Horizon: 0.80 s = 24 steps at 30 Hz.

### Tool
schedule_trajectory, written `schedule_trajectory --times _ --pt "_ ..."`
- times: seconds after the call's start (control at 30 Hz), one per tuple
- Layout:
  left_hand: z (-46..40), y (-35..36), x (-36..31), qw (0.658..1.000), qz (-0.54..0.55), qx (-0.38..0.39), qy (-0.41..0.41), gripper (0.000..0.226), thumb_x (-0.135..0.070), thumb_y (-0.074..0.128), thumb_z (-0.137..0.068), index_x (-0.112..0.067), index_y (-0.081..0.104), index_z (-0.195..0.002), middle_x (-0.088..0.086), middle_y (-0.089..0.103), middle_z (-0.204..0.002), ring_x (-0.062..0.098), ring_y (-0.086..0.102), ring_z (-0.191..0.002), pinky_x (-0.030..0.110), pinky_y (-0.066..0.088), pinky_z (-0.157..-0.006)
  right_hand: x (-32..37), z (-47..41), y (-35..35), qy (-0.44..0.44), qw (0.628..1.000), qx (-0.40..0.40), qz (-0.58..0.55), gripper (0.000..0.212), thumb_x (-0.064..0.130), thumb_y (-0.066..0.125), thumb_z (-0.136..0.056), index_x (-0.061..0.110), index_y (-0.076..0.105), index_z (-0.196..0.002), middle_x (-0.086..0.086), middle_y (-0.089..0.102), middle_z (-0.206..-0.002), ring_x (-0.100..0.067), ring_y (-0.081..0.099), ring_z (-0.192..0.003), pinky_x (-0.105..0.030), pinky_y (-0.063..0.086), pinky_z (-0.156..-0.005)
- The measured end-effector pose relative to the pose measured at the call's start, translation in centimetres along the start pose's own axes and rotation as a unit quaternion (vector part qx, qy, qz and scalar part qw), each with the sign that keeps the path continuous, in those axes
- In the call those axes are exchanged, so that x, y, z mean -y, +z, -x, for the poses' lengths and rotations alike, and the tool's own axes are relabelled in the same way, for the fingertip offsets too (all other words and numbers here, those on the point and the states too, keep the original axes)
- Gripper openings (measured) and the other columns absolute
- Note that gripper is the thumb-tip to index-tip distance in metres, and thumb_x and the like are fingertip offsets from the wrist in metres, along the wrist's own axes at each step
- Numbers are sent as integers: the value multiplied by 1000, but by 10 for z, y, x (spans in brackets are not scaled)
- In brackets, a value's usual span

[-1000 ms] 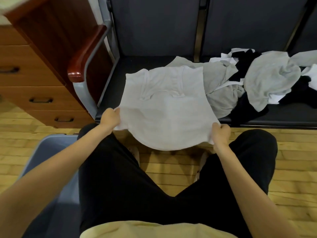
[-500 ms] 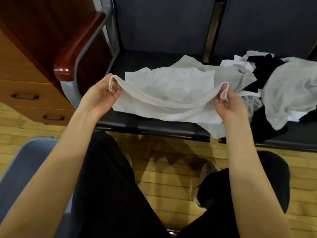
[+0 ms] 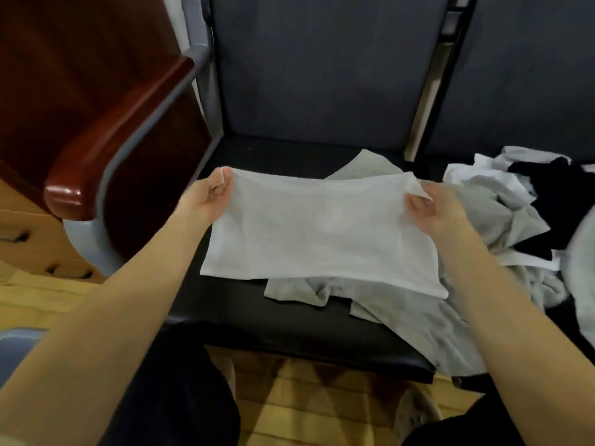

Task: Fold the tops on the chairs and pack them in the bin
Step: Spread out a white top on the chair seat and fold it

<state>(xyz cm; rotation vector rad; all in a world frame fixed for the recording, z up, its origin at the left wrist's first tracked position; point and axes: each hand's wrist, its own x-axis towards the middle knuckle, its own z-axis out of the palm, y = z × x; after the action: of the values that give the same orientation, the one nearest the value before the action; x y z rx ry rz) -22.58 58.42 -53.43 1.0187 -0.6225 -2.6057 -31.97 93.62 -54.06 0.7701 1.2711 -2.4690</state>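
Folding is the step in hand here, only one view to go on, the head camera. Left hand (image 3: 207, 197) pinches the far left corner of the white top (image 3: 322, 233), right hand (image 3: 433, 209) pinches the far right corner, so each grip is clenched on fabric and the far edge is stretched straight between them. That top is doubled over already and lies on the black chair seat (image 3: 257, 313), partly over a grey top (image 3: 370, 300) that's just under its near edge. Its long axis runs left to right across the seat, and the folded edge looks to be the near one, facing the person, though I can't be sure of that.

Right of the white top there's a heap of unfolded tops (image 3: 515, 207), grey, white and black all tangled. Left of it, a bit lower, a corner of the blue bin (image 3: 13, 349) peeks in.

Next move, I reckon: lay the far edge flat, then fold across the long axis, maybe in thirds, so it ends up compact enough for the bin. The thin fabric will probably slide on the grey one underneath.
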Motion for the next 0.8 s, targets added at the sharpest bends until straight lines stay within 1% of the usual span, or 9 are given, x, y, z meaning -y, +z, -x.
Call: schedule_trajectory --times 0.07,0.13,0.17,0.23,0.33,0.47,0.6,0.7,0.8 --pt "-20 -3 11 998 -54 -9 3 42 1 43 -100 -6 44 -141 11 56 -135 19 59 -118 30 47 -98 -5 -15 -3 -16 998 19 62 23 8 54 -95 9 56 -117 -9 62 -114 -18 62 -95 -26 55 -82" --pt "-34 -6 20 992 -121 4 23 56 2 42 -99 -18 28 -150 7 49 -142 21 53 -126 36 42 -106 -7 -23 -8 -59 991 46 112 58 3 52 -94 21 33 -146 -9 59 -123 -19 60 -109 -33 49 -97" --pt "-38 -8 23 985 -167 11 38 64 4 46 -97 -24 24 -151 5 48 -144 21 53 -126 37 41 -107 -7 -24 -10 -80 985 58 140 70 0 51 -93 26 21 -152 -8 56 -127 -18 59 -112 -34 47 -100" --pt "-39 -10 29 957 -279 32 73 69 2 54 -94 -28 27 -150 1 49 -142 17 53 -124 36 42 -107 -4 -27 -12 -113 971 76 195 79 -3 53 -91 30 17 -153 -5 49 -134 -16 57 -115 -35 45 -103" --pt "-35 -4 38 855 -489 88 148 65 2 64 -87 -26 44 -142 -2 49 -140 14 49 -126 32 41 -107 3 -32 -10 -152 936 100 302 78 -3 61 -86 29 30 -149 -6 47 -141 -16 50 -127 -36 41 -108" --pt "-37 10 58 697 -673 160 188 64 -3 73 -81 -30 53 -135 -4 36 -150 17 34 -137 25 34 -99 8 -40 -2 -184 841 124 493 71 -3 68 -83 23 43 -144 -5 46 -143 -16 42 -134 -32 40 -105" --pt "-48 25 82 582 -777 109 212 65 -24 71 -85 -30 43 -143 1 16 -160 26 24 -144 44 28 -115 10 -44 0 -177 739 170 627 62 4 72 -83 15 48 -139 -4 45 -140 -20 45 -129 -33 43 -103" --pt "-35 30 108 480 -820 88 299 56 -27 64 -89 -26 44 -142 5 19 -159 29 22 -144 51 24 -115 13 -40 3 -243 746 128 607 49 0 69 -83 8 56 -129 -9 54 -131 -23 54 -119 -31 46 -95" --pt "1 22 138 452 -788 193 371 42 -28 63 -90 -22 57 -131 6 38 -149 28 37 -135 45 30 -111 18 -23 -3 -301 767 65 563 37 -3 63 -86 2 59 -123 -10 60 -117 -20 58 -107 -21 48 -83"
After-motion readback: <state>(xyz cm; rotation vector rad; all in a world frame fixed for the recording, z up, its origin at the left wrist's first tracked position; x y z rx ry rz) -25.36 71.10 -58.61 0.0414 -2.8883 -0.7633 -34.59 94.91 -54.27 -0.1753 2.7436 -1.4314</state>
